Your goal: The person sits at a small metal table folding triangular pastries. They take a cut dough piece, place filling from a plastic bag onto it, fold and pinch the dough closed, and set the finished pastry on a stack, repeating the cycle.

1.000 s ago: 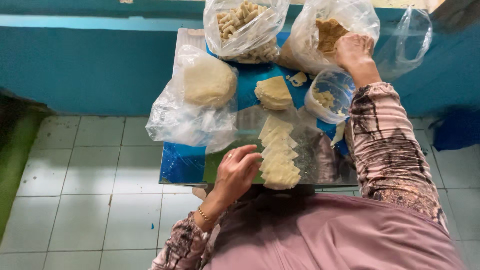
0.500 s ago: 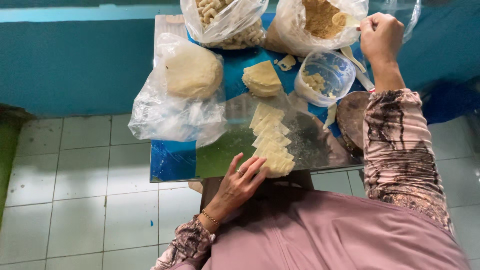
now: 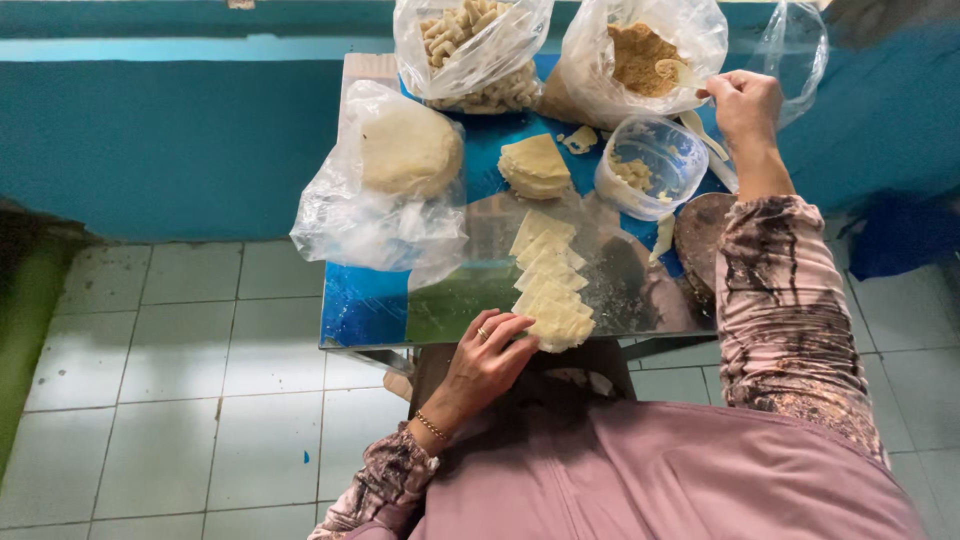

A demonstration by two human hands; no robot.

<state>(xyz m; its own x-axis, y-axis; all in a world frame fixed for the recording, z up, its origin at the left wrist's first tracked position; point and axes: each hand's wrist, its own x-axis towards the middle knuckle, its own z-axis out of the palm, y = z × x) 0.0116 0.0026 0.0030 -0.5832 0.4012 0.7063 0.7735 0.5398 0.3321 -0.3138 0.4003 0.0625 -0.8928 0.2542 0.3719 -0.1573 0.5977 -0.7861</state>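
A person's left hand (image 3: pixel 488 358) rests with fingers spread on the nearest wrapper in a row of dough wrappers (image 3: pixel 548 282) on the glass-topped table (image 3: pixel 370 300), while the right hand (image 3: pixel 745 103) pinches a spoon (image 3: pixel 672 71) at the bag of filling (image 3: pixel 640 55).

I'm looking at a small blue tabletop (image 3: pixel 360 305), pretty crowded. Dough wrappers (image 3: pixel 548 285), three plastic bags (image 3: pixel 385 190) and a clear tub (image 3: pixel 650 165) sit on it.

Left hand (image 3: pixel 488 352) lies palm down, fingers spread and loosely curled, the wrist bent back toward the body (a ring and a thin bracelet visible). Right hand (image 3: pixel 742 103) is extended far forward on a nearly straight, sleeved arm, fingertips pinched together.
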